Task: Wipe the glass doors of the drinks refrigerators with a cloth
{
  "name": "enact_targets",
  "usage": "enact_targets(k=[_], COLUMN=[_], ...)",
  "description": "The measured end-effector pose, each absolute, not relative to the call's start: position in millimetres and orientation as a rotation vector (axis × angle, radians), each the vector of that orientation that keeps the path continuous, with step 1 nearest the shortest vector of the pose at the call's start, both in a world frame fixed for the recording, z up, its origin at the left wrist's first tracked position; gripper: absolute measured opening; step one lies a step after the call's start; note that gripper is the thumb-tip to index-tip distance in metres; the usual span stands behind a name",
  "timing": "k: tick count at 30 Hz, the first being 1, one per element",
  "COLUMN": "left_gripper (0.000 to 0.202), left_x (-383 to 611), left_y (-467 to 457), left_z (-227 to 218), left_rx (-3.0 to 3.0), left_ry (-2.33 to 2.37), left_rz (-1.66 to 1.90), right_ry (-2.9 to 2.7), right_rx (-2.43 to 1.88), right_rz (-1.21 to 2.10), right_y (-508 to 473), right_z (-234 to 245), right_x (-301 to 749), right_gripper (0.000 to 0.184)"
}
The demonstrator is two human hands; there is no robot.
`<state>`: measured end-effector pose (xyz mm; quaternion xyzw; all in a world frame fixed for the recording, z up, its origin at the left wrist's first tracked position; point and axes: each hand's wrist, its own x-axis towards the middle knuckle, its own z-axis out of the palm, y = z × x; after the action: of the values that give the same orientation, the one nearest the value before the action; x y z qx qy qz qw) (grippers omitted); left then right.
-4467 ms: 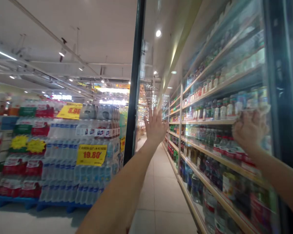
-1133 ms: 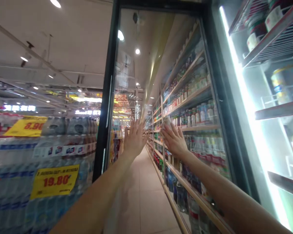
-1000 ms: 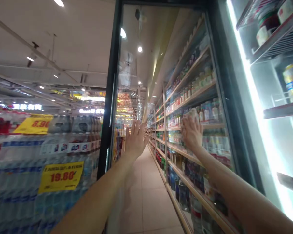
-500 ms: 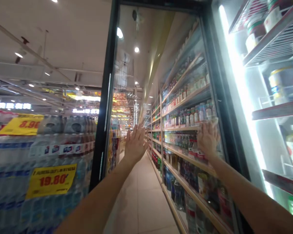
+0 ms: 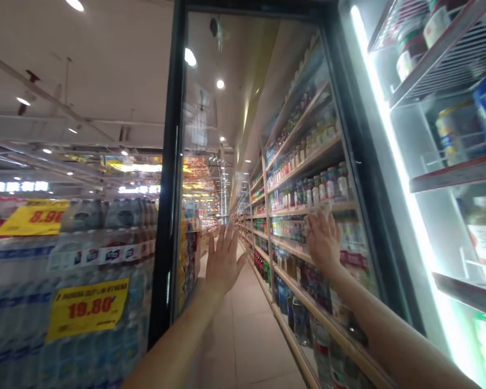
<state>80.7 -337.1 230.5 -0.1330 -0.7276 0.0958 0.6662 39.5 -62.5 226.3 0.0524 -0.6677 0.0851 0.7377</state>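
Against half a second ago, the right hand has been brought away from the right edge of the glass door and is now held nearer the middle of the pane. About a second ago it was seen close beside the left hand, so the pane is being crossed from side to side; as a judgement, a strip of glass is being passed over again. The left hand is kept upright in much the same part of the door, between its left edge and the middle, with the palm turned to the glass.

The fingers of the left hand are spread and nothing is seen in its grip. A pale cloth is carried at the fingertips of the right hand, nearer the door's right edge than its left; whether it is gripped or only pinned under extended fingers cannot be told.

Most of the cloth is hidden behind the right hand, and its outline is blurred. Contact of both palms with the glass is suggested but not clearly shown. The door's bottom edge is cut off, as are the wire racks at the right. Whether the bottle shelves are seen through the pane or reflected cannot be made out.
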Motion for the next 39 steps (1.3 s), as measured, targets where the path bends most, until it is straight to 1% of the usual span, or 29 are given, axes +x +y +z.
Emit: enact_targets(k=[2, 3, 6, 8, 12, 14, 16, 19, 21, 22, 23, 26, 28, 30, 33, 35, 36, 39], left_gripper=[0.055, 0.054, 0.055, 0.055, 0.056, 0.056, 0.057, 0.055, 0.055, 0.056, 0.056, 0.057, 0.059, 0.061, 0.063, 0.064, 0.064, 0.064], left_x=[81.4, 81.8, 83.1, 83.8, 83.1, 81.8, 80.9, 81.3, 82.9, 83.9, 84.9, 87.5, 89.2, 91.7, 96.7, 99.7, 100.7, 101.6], left_y=[-338.2, -338.3, -338.9, -340.2, -340.8, -339.0, -337.2, -337.7, -340.3, -341.8, -343.1, -344.8, -343.8, -342.1, -341.1, -341.8, -342.2, -342.3], left_z=[222.5, 220.2, 216.2, 212.2, 195.5, 185.5, 176.3, 164.7, 157.2, 153.1, 148.6, 132.1, 119.5, 107.5, 93.7, 87.3, 84.5, 75.8], left_rx=[-0.306, -0.303, -0.304, -0.321, -0.328, -0.315, -0.311, -0.312, -0.319, -0.324, -0.328, -0.331, -0.320, -0.307, -0.298, -0.302, -0.307, -0.319], left_ry=[-1.633, -1.631, -1.633, -1.646, -1.657, -1.658, -1.656, -1.647, -1.644, -1.647, -1.651, -1.680, -1.710, -1.738, -1.781, -1.814, -1.830, -1.845], left_rz=[0.219, 0.215, 0.190, 0.170, 0.148, 0.128, 0.106, 0.109, 0.124, 0.130, 0.132, 0.113, 0.077, 0.040, -0.010, -0.042, -0.054, -0.070], right_ry=[-1.454, -1.468, -1.541, -1.557, -1.506, -1.489, -1.489, -1.509, -1.546, -1.563, -1.568, -1.509, -1.487, -1.567, -1.720, -1.751, -1.749, -1.676], right_rx=[0.007, 0.045, 0.374, 0.422, -0.102, -0.186, -0.059, 0.318, 0.512, 0.531, 0.484, 0.130, -0.013, 0.068, 0.425, 0.515, 0.476, 0.169], right_rz=[0.239, 0.198, -0.064, -0.108, 0.252, 0.328, 0.270, 0.091, 0.014, 0.013, 0.043, 0.249, 0.350, 0.323, 0.141, 0.111, 0.143, 0.331], right_y=[-57.4, -58.8, -59.7, -43.5, 2.4, -1.3, -30.1, -85.1, -100.8, -99.2, -92.5, -65.9, -65.9, -86.2, -124.3, -129.9, -124.7, -95.5], right_z=[218.2, 212.6, 193.0, 182.4, 171.3, 164.2, 151.0, 124.8, 111.1, 106.9, 104.4, 102.9, 99.7, 89.9, 68.6, 58.7, 56.4, 57.8], right_x=[41.0, 42.5, 46.1, 45.3, 41.1, 43.2, 48.7, 57.8, 60.9, 61.1, 60.4, 57.7, 59.8, 66.3, 78.3, 82.1, 81.8, 76.3], right_gripper=[0.048, 0.047, 0.040, 0.040, 0.049, 0.050, 0.049, 0.044, 0.042, 0.042, 0.042, 0.047, 0.051, 0.052, 0.048, 0.046, 0.046, 0.050])
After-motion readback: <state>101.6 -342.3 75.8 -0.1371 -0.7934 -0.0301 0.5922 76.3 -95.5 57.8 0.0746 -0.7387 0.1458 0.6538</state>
